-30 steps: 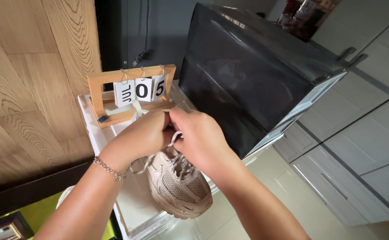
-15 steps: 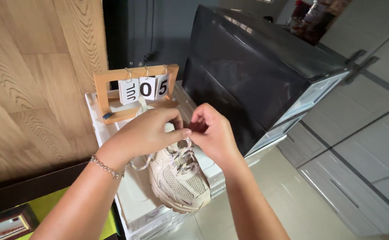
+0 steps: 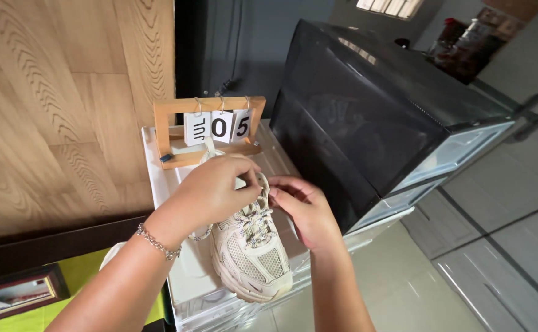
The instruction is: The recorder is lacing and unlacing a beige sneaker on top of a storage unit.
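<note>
A beige mesh sneaker (image 3: 251, 258) lies on a white plastic drawer unit (image 3: 158, 178), toe toward me. My left hand (image 3: 213, 190), with a chain bracelet at the wrist, pinches the speckled shoelace (image 3: 255, 216) near the top eyelets. My right hand (image 3: 302, 209) rests against the sneaker's right side at the laces, fingers curled on the lace end. A loop of lace hangs below my left wrist.
A wooden flip calendar (image 3: 210, 129) stands at the back of the drawer unit. A large dark smoked plastic storage box (image 3: 367, 123) is right beside it. A wood-panel wall (image 3: 60, 110) is on the left, white cabinets (image 3: 514, 203) on the right, and a framed picture (image 3: 17, 292) on green cloth lower left.
Both hands have dropped from just in front of the calendar down onto the sneaker's laces and moved slightly apart. The view has shifted, showing more of the wall.
</note>
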